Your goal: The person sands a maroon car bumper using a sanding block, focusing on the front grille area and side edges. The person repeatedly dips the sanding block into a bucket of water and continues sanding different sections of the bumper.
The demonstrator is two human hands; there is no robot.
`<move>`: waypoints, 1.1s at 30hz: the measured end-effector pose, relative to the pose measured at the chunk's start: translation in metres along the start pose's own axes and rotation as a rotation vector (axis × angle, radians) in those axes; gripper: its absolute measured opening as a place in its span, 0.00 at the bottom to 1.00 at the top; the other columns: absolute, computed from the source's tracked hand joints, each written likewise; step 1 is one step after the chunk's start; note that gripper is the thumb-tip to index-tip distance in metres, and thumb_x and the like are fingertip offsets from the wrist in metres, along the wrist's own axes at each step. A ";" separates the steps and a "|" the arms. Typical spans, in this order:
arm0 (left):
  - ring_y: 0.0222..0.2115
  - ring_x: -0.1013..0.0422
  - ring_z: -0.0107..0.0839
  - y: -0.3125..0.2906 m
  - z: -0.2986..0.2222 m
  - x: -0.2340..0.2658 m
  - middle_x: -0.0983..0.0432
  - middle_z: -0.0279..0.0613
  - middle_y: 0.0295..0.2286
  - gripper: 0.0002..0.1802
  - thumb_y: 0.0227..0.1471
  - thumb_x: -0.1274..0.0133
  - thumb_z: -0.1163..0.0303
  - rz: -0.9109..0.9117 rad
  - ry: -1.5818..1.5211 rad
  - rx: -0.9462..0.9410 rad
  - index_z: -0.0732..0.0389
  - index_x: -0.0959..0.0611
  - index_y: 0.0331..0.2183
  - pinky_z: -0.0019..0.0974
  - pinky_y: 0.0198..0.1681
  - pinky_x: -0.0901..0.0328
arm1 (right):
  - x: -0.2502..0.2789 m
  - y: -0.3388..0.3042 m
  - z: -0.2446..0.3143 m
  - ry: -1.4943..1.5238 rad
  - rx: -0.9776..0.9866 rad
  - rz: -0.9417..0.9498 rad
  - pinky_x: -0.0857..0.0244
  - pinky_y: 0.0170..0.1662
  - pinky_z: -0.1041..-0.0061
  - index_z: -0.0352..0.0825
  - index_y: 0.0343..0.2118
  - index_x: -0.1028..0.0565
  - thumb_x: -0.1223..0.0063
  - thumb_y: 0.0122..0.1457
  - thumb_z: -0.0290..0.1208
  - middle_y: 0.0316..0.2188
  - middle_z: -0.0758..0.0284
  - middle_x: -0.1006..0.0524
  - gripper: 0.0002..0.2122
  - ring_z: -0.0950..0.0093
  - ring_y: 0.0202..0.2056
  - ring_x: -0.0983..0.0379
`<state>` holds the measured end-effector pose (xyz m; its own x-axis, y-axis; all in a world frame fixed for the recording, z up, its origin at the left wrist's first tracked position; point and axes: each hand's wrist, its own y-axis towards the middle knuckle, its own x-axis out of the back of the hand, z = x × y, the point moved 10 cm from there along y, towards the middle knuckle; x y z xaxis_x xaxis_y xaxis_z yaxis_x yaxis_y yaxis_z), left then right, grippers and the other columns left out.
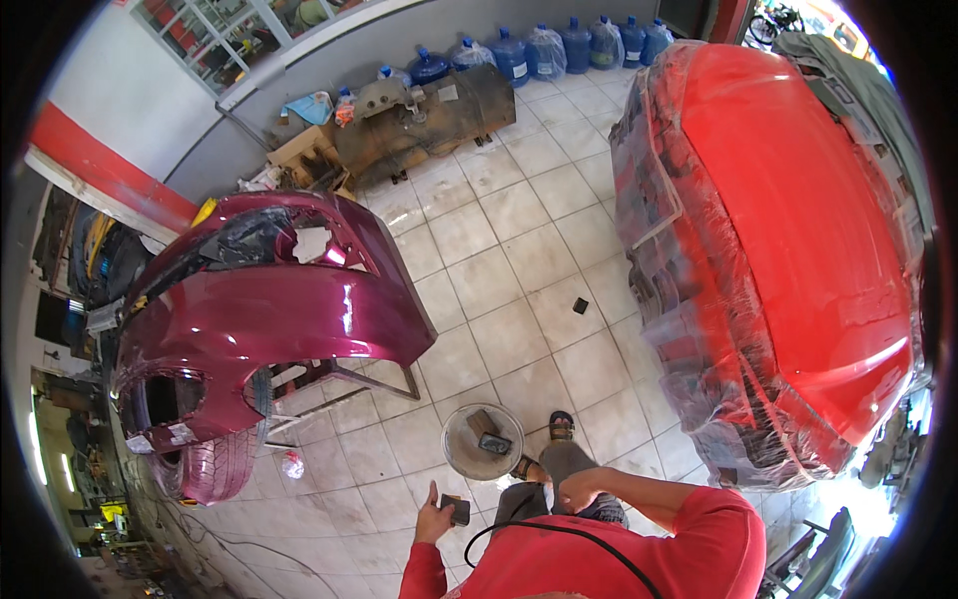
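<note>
My left hand (433, 519) holds a small dark rectangular block (456, 509) with a brownish edge, its thumb pointing up beside it. It is to the left of my legs, above the tiles. My right hand (579, 490) rests against my grey trouser leg near the knee, fingers curled; what they hold, if anything, is hidden. Just ahead of my feet stands a round whitish bucket (448, 447). Inside it lie a brownish block (483, 423) and a dark block (493, 442) with a pale top.
At left, a glossy purple bumper (269, 309) sits on a metal stand (399, 387) near a tire (222, 467). On the right is a red car panel (798, 220) with plastic sheeting (689, 349) along its side. A small black block (580, 305) lies on the tiles. Blue water jugs (509, 58) line the wall.
</note>
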<state>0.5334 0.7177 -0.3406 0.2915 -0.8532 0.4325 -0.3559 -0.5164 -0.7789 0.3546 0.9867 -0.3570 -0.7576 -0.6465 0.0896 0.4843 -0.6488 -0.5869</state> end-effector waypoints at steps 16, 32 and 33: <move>0.55 0.26 0.58 0.395 0.142 -0.086 0.21 0.63 0.51 0.38 0.52 0.32 0.51 -0.429 0.456 -0.358 0.67 0.19 0.56 0.53 0.58 0.31 | -0.002 0.284 -0.350 0.700 -0.764 -0.880 0.47 0.72 0.56 0.27 0.74 0.48 0.45 0.67 0.54 0.76 0.43 0.54 0.44 0.44 0.73 0.48; 0.45 0.22 0.62 0.424 0.149 -0.032 0.19 0.64 0.45 0.23 0.61 0.40 0.57 -0.799 0.033 -0.397 0.64 0.13 0.50 0.56 0.48 0.28 | 0.196 0.352 -0.355 0.336 -0.209 -1.300 0.36 0.63 0.56 0.22 0.64 0.31 0.50 0.68 0.58 0.56 0.37 0.24 0.38 0.44 0.61 0.29; 0.45 0.22 0.62 0.431 0.154 -0.026 0.18 0.63 0.44 0.22 0.61 0.40 0.58 -0.845 0.034 -0.381 0.64 0.13 0.50 0.56 0.48 0.28 | 0.223 0.360 -0.346 0.302 -0.153 -1.280 0.35 0.63 0.55 0.22 0.63 0.30 0.50 0.68 0.60 0.55 0.37 0.24 0.39 0.44 0.60 0.29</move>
<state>0.5096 0.5284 -0.7572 0.5629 -0.1812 0.8064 -0.3066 -0.9518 0.0001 0.2082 0.7477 -0.8272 -0.7163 0.5116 0.4746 -0.6798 -0.6652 -0.3089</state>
